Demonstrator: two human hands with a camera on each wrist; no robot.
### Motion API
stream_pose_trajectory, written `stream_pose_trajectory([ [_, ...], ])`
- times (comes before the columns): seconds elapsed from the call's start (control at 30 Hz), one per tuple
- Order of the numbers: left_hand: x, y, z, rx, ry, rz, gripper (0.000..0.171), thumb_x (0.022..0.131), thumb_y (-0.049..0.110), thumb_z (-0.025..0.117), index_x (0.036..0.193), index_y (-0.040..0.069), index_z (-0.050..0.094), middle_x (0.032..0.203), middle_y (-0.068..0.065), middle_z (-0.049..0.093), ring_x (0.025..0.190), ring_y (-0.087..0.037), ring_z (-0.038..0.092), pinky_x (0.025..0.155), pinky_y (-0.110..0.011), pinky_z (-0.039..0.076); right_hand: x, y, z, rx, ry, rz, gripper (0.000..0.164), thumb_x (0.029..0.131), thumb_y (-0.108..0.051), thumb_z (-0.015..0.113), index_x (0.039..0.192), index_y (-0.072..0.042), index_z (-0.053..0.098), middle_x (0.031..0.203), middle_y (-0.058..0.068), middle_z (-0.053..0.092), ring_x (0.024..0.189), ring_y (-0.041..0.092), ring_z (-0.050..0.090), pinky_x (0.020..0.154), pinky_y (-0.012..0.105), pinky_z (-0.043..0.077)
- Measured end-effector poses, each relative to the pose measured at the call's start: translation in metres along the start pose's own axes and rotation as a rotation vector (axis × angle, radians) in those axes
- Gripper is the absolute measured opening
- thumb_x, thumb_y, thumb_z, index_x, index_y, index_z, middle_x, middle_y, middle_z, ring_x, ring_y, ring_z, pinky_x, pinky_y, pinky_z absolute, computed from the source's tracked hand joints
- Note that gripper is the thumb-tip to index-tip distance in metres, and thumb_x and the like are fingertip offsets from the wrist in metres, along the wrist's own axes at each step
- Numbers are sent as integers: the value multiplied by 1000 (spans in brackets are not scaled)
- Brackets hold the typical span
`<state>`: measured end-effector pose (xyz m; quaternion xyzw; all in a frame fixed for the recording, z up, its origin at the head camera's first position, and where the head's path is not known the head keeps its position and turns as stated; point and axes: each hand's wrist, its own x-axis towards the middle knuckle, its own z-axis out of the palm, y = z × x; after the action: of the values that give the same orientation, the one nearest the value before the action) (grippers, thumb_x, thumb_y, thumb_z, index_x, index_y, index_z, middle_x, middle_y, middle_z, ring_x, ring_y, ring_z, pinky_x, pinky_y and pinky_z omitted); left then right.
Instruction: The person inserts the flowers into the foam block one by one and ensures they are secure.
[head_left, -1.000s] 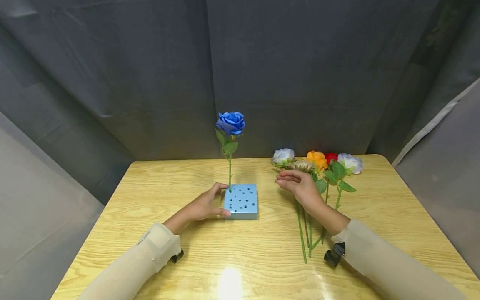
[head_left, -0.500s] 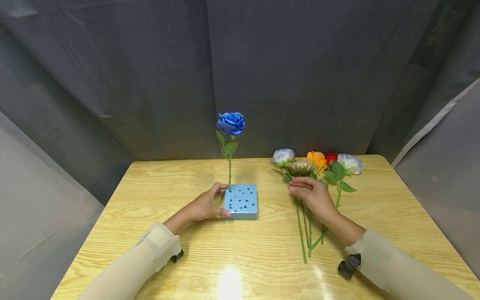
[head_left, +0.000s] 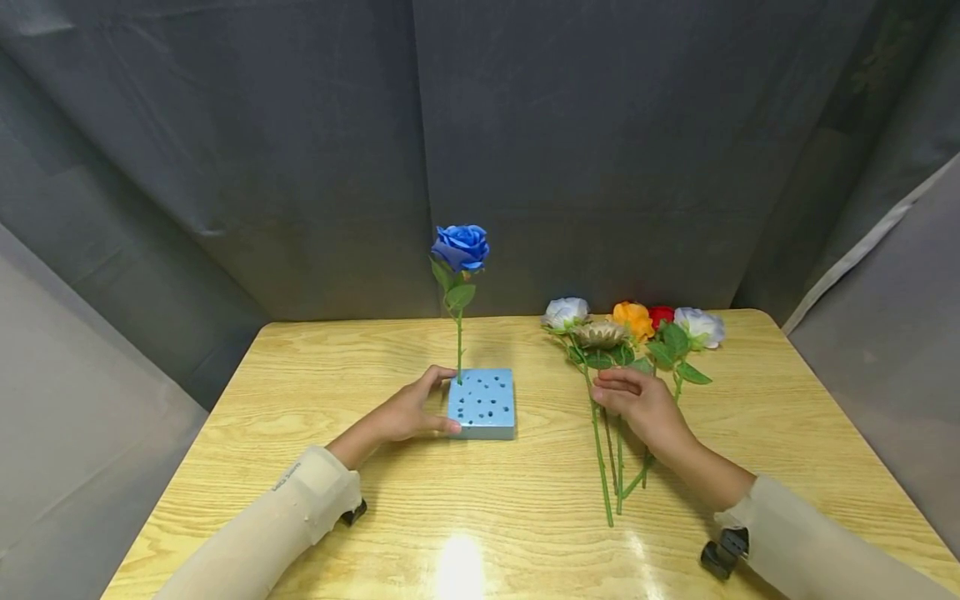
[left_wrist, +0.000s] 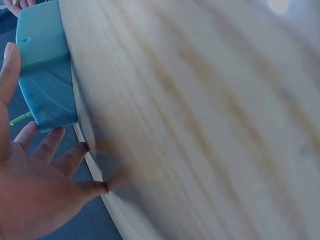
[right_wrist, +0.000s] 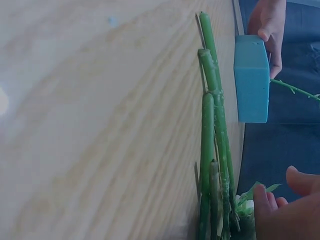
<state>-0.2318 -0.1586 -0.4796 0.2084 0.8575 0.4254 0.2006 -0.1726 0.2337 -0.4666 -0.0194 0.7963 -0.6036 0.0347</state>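
A light blue block [head_left: 483,432] with many small holes in its top stands on the table. From its back left corner rises a blue rose [head_left: 461,247], upright on a green stem. My left hand [head_left: 405,412] holds the block's left side, thumb at the front corner and forefinger at the back; the left wrist view shows the other fingers [left_wrist: 47,145] spread behind it. Over the flower stems [head_left: 602,458] at right hovers my right hand [head_left: 648,412], fingers loosely bent. In the right wrist view its thumb and fingers are apart with nothing between them.
Several flowers lie with heads towards the back edge: a white rose [head_left: 566,312], a beige flower [head_left: 600,335], an orange one [head_left: 633,319], a red one [head_left: 662,315] and a pale lilac one [head_left: 699,326]. A dark curtain [head_left: 570,167] hangs behind the table.
My right hand has moved down and to the right, from the flower heads to over the stems. My left hand, the block and the blue rose have stayed still.
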Motion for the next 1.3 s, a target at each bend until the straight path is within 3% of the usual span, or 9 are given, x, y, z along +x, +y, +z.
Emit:
stream_pose_trajectory([
  [0.3,-1,1,0,8,1,2,88,83,35,88,154,25,37,167,-15,30,155,-35,25,122,-57,27,-12,-4,1,-64,-27,61,51,99,-10,70,142,11,51,136,31,61,117,32,67,85,21,58],
  [0.4,-1,2,0,2,2,0,88,83,35,88,154,25,37,167,-15,30,155,-35,25,122,-57,27,-15,-5,2,-92,-40,72,53,98,-9,70,143,12,51,133,31,62,117,36,67,85,24,59],
  [0.87,0,0,0,6,-5,13,89,83,34,87,155,23,35,167,-15,29,156,-35,24,123,-56,26,-19,-2,11,-343,-16,67,48,94,-12,76,134,9,60,123,25,69,105,33,71,81,36,60],
  [0.97,0,0,-1,5,-7,13,89,84,35,87,155,23,35,167,-15,29,156,-35,24,123,-56,26,-18,0,14,-345,-17,63,48,93,-10,77,134,10,60,123,25,68,105,33,72,83,37,61],
  [1.3,-1,0,-1,2,-8,19,89,84,36,87,155,24,34,167,-14,29,156,-35,23,123,-57,25,-19,8,25,-496,-11,-43,50,87,-4,82,128,10,59,115,19,68,99,28,68,82,39,59],
])
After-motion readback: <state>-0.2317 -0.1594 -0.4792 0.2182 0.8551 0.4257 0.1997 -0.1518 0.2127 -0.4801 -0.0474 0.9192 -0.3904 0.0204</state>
